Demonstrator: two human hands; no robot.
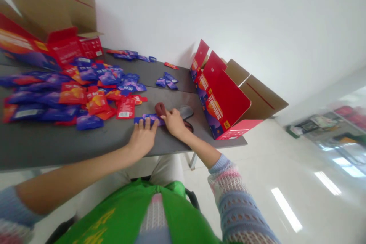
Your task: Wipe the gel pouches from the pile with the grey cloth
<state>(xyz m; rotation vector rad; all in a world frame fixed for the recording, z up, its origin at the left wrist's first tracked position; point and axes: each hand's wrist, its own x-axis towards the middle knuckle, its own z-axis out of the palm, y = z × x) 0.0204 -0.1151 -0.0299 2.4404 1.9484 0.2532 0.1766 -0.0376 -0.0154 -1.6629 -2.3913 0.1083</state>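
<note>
A purple strip of packets (151,118) lies flat on the grey table (57,145) in front of me. My left hand (142,138) rests on the strip's near end with its fingers stretched out flat. My right hand (173,122) is closed over the strip's right part, next to a dark red handle (159,108) and a dark scissors-like tool (186,113). What the right fingers grip is partly hidden.
A big heap of red and purple packets (71,95) covers the table's left half. Loose purple packets (167,80) lie further back. An open red carton (225,99) stands at the table's right end, another open carton (48,34) at the back left.
</note>
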